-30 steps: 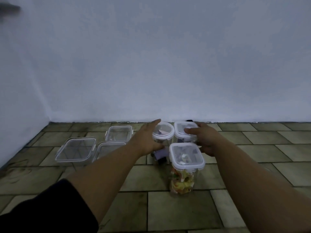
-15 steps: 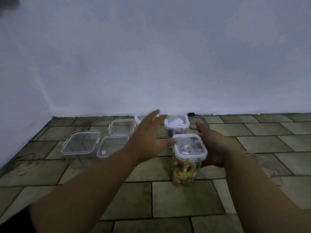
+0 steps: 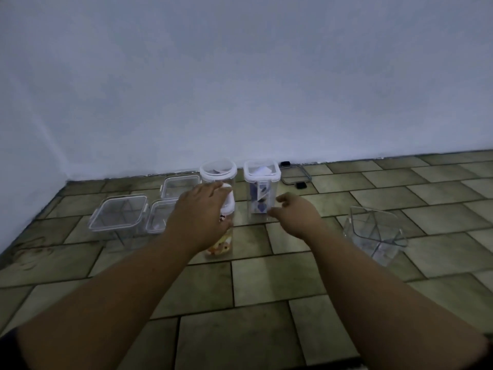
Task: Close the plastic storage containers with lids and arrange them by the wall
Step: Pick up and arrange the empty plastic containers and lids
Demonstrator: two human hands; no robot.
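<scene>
Reaching forward over the olive tiled floor (image 3: 266, 287), both your bare forearms run up from the bottom edge.

- Your left hand (image 3: 198, 214) lies on the white lid (image 3: 230, 204) of a tall clear plastic container with orange-yellow contents (image 3: 221, 244). The fingers are stretched across the lid rather than wrapped round it; the thumb is hidden. The container stands upright under your palm.
- Your right hand (image 3: 297, 216) grasps nothing, its fingers loosely curled. Its fingertips sit just beside the lower corner of a tall square clear container with a white-rimmed lid (image 3: 261, 193); whether they touch it cannot be told.
- Well right of that hand: an uncovered clear square tub (image 3: 373, 233).
- Left of your left hand: two low clear lidded boxes, a larger (image 3: 118, 213) and a smaller (image 3: 160, 216), side by side.
- Beyond your left hand: a third low lidded box (image 3: 180, 182) and a tall round clear lidded jar (image 3: 218, 173), both near the pale wall (image 3: 240, 76).
- Beyond your right hand, by the wall: a flat clear lid with dark clips (image 3: 296, 175).
</scene>
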